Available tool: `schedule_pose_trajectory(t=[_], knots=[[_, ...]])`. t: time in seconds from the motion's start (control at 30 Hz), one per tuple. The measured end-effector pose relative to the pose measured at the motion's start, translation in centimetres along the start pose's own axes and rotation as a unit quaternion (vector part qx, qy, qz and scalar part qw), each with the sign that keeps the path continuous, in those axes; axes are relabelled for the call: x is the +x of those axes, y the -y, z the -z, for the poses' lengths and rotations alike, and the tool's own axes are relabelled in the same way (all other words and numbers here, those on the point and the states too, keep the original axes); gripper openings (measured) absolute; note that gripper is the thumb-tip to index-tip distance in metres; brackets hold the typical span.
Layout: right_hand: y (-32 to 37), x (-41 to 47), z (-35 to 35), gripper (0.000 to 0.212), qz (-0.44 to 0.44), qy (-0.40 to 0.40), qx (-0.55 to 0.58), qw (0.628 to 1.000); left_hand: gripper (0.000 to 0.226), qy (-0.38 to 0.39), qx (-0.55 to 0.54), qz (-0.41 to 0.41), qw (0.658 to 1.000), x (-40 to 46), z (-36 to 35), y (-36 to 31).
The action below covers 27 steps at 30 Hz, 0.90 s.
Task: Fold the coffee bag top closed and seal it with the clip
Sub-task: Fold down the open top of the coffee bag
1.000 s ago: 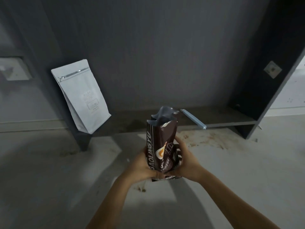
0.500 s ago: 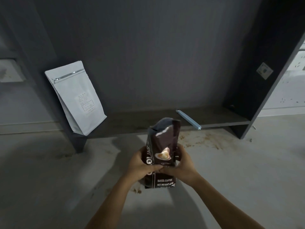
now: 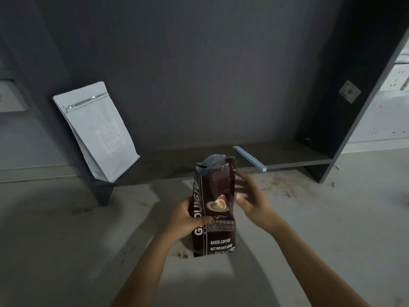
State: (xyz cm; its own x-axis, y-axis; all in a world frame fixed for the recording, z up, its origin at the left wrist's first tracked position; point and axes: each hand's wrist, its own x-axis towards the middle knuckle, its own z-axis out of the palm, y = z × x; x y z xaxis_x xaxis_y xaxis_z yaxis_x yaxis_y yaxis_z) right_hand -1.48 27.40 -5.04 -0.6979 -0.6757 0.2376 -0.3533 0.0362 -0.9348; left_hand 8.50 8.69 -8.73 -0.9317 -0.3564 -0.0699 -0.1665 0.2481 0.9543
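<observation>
Coffee bag: dark brown glossy foil coffee bag (image 3: 215, 209), upright, held in front of the low shelf; print read "BAKED.COFFEE".
Bag top: unfolded, mouth gaped open, silver lining visible.
Left hand: left hand (image 3: 185, 220) gripped the bag's lower left side, thumb across the front, fingers wrapped behind.
Right hand: right hand (image 3: 254, 200) just beside the bag's right edge, fingers spread and empty; motion-blurred, so contact with the bag could not be told.
Clip: long pale blue plastic sealing clip (image 3: 249, 158) lay on the dark grey shelf board (image 3: 294, 156), behind and right of the bag, apart from both hands.
Other: white flat-bottom zip pouch (image 3: 95, 129) leaned on the shelf's left end, well apart from the bag.
Floor: grey concrete floor (image 3: 66, 240), brown stains near the shelf.
</observation>
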Motion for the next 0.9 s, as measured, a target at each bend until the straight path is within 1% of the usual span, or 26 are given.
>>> schedule_pose_trajectory(t=[0.03, 0.07, 0.1, 0.13, 0.2, 0.23, 0.3, 0.33, 0.37, 0.43, 0.53, 0.67, 0.73, 0.77, 0.83, 0.9], knots=[[1.4, 0.6, 0.7, 0.046, 0.052, -0.045, -0.042, 0.997, 0.045, 0.004, -0.005, 0.003, 1.000, 0.0, 0.0, -0.3], [2.9, 1.1, 1.3, 0.038, 0.107, -0.079, -0.096, 0.986, 0.047, 0.005, -0.012, 0.005, 1.000, 0.0, 0.0, -0.5], [4.3, 1.7, 1.8, 0.034, 0.152, -0.092, -0.150, 0.973, 0.049, 0.004, -0.017, 0.004, 1.000, -0.1, -0.2, -0.5], [5.5, 2.2, 2.0, 0.033, 0.174, -0.084, -0.201, 0.960, 0.051, 0.001, -0.018, -0.001, 1.000, -0.1, -0.4, -0.6], [7.5, 3.2, 2.1, 0.031, 0.164, -0.026, -0.296, 0.941, 0.053, -0.009, -0.020, -0.012, 1.000, -0.2, -0.7, -0.6], [8.1, 3.7, 2.0, 0.027, 0.151, 0.009, -0.341, 0.928, 0.052, -0.014, -0.021, -0.014, 1.000, -0.3, -0.9, -0.6], [9.1, 4.4, 2.1, 0.010, 0.126, 0.065, -0.409, 0.901, 0.048, -0.019, -0.024, -0.013, 0.999, -0.4, -1.0, -0.7], [9.5, 4.5, 2.2, 0.008, 0.115, 0.076, -0.430, 0.892, 0.046, -0.021, -0.024, -0.012, 0.999, -0.4, -1.1, -0.7], [9.6, 4.4, 2.3, 0.015, 0.111, 0.074, -0.440, 0.888, 0.045, -0.026, -0.024, -0.010, 0.999, -0.4, -1.0, -0.7], [9.3, 4.1, 2.5, 0.020, 0.116, 0.048, -0.424, 0.897, 0.045, -0.038, -0.020, -0.009, 0.999, -0.3, -0.9, -0.6], [8.8, 3.3, 2.4, 0.018, 0.106, 0.009, -0.397, 0.912, 0.043, -0.042, -0.005, -0.012, 0.999, -0.1, -0.8, -0.4], [8.7, 3.1, 2.7, 0.021, 0.084, -0.001, -0.426, 0.901, 0.042, -0.030, 0.011, -0.017, 0.999, 0.1, -0.5, -0.4], [8.6, 2.9, 2.2, 0.023, 0.116, -0.044, -0.431, 0.894, 0.042, -0.027, 0.015, -0.013, 0.999, 0.2, -0.2, -0.5], [8.4, 2.7, 1.7, 0.024, 0.138, -0.071, -0.410, 0.899, 0.042, -0.025, 0.017, -0.008, 0.999, 0.3, -0.1, -0.6], [7.9, 2.5, 0.7, 0.023, 0.151, -0.126, -0.308, 0.931, 0.042, -0.023, 0.021, -0.002, 1.000, 0.4, 0.0, -0.5], [7.2, 2.3, 0.5, 0.023, 0.106, -0.143, -0.175, 0.968, 0.042, -0.028, 0.021, 0.002, 0.999, 0.5, -0.1, -0.4]])
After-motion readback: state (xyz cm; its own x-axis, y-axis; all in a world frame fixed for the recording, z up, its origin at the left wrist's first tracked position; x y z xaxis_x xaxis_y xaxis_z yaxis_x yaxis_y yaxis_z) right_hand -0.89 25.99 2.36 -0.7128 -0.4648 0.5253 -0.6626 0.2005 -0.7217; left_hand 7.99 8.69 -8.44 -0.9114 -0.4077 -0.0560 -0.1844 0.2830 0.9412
